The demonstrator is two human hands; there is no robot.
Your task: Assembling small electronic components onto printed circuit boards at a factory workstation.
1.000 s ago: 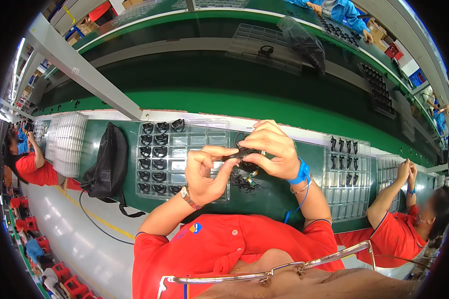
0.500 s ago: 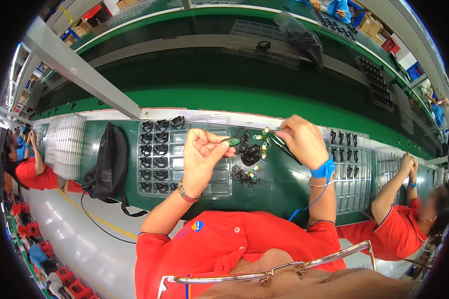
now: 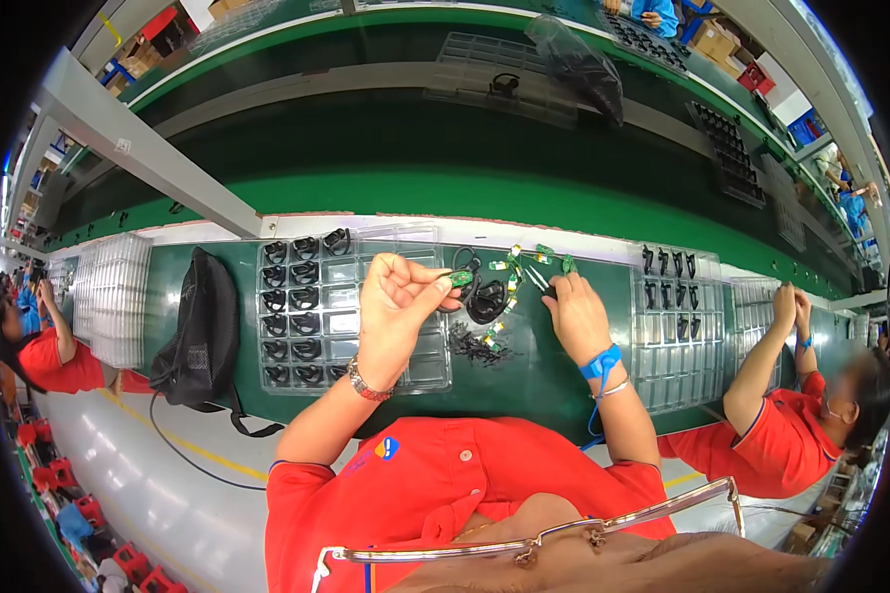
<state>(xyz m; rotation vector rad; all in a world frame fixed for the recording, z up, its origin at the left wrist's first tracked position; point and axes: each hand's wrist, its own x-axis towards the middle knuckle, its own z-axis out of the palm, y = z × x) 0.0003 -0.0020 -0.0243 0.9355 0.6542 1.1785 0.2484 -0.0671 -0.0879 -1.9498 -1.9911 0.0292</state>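
Note:
My left hand (image 3: pixel 394 301) is closed, pinching a small green circuit board (image 3: pixel 461 280) between thumb and fingertips above the bench. Close beside the board lie a black cable loop and a rounded black earpiece-like part (image 3: pixel 487 302). My right hand (image 3: pixel 579 314) is closed round a pair of tweezers (image 3: pixel 537 280), whose pale tips point away to the left. A loose string of small green and white circuit boards (image 3: pixel 510 287) curves between my hands; one green board (image 3: pixel 569 264) sits just beyond my right fingertips. Nearer me is a heap of tiny black pieces (image 3: pixel 478 346).
Left of my hands stands a clear compartment tray (image 3: pixel 425 371) with black hook-shaped parts; another tray (image 3: pixel 663 371) is at the right. A black bag (image 3: pixel 196 326) lies farther left, beside stacked trays (image 3: pixel 114 301). A grey post (image 3: pixel 148 148) rises ahead. Co-workers sit on both sides.
My right hand has drawn down toward me, and the tweezers now show mainly at their tips. Green boards at the far end look more spread out. My left hand still pinches its circuit board.

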